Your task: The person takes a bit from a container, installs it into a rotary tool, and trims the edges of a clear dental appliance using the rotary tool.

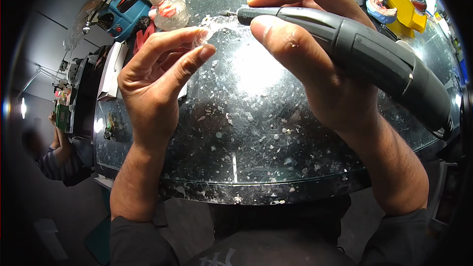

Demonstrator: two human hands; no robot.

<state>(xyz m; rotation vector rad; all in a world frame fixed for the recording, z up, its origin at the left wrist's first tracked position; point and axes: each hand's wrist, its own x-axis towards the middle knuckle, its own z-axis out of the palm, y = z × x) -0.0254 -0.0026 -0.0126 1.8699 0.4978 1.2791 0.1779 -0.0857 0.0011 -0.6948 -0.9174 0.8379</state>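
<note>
My right hand (325, 64) is wrapped around a black handheld rotary tool (379, 54), thumb and fingers close to its nose. A thin metal bit (227, 13) sticks out of the tool toward the left. Opposite it, my left hand (155, 79) pinches a small clear plastic piece (201, 38) between thumb and fingertips. Its full shape is hard to make out, since the fingers cover part of it. The bit is apart from the clear piece, a little above and to the right of it.
Pale specks and scraps cover the dark glossy table (266, 143). At the back left stand a blue machine (120, 15) and a clear bottle (171, 14). Dental models (379, 2) and a yellow holder (401, 7) sit at the back right. Another person (56, 155) is at far left.
</note>
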